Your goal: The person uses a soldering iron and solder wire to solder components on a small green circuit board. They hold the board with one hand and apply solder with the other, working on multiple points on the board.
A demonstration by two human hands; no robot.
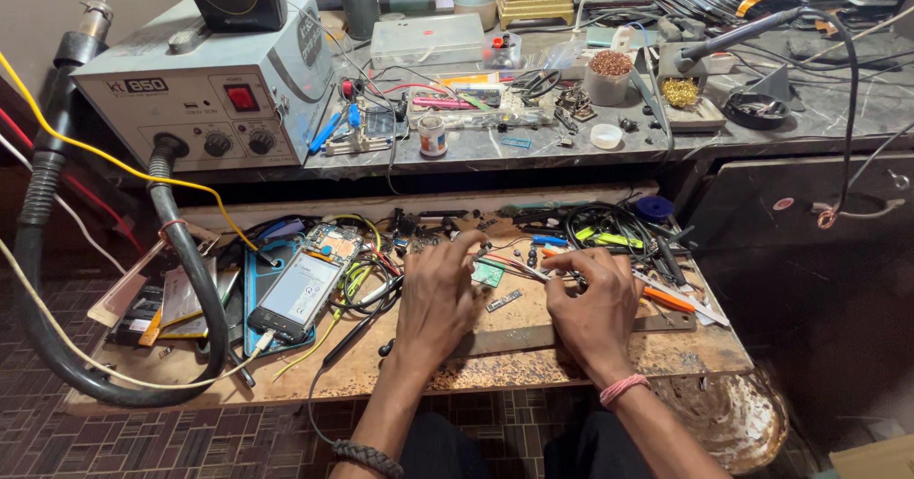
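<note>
Fingers [464, 248] of left hand [433, 298] curled, tips pressed down beside small green circuit board [488, 272]; board half hidden behind them. Right hand [595, 298] at 3 o'clock of board, fingers bent together around thin tool, likely tweezers [522, 268]; grip itself hidden, cannot tell how tight. Opened phone [303, 289] at 9 o'clock of left hand, well apart. Cables, small parts crowd wooden desk [533, 346] toward 12 o'clock. Bare wood only at 6 o'clock, near front edge. Forearms cut off by bottom edge.
</note>
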